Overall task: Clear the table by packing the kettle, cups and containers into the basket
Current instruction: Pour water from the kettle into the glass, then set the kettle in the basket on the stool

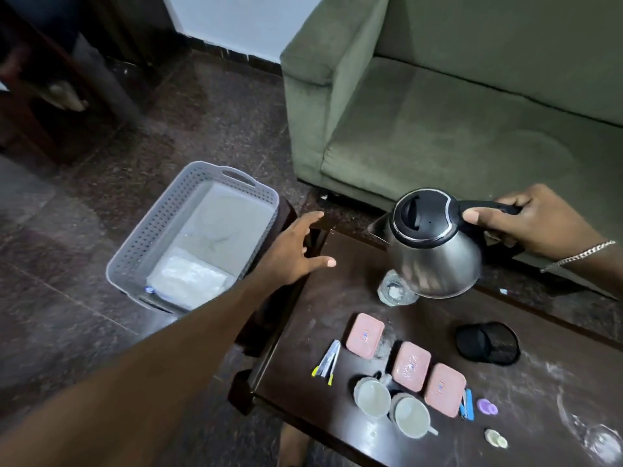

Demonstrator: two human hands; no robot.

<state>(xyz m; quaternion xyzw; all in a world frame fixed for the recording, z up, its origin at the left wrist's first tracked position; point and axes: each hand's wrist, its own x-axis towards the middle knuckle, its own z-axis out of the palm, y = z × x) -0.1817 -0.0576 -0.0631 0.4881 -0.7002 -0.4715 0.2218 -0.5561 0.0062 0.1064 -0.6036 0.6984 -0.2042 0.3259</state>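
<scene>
My right hand [529, 220] grips the black handle of the steel kettle [435, 251], which hangs above the dark table [337, 298] near its far edge. My left hand [293, 251] is stretched out with fingers spread and holds nothing, between the kettle and the grey perforated basket [135, 244]. The basket stands on the floor to the left of the table, with a white packet [185, 281] in its near end. Three pink-lidded containers [411, 365] lie in a diagonal row on the table. Two pale cups [391, 406] stand just in front of them.
A clear glass [394, 293] stands under the kettle. The black kettle base [487, 343] lies to the right of the containers. Sachets [327, 360], a blue packet [467, 404], purple lids [487, 406] and coins [495, 438] are scattered on the table. A green sofa [455, 112] stands behind.
</scene>
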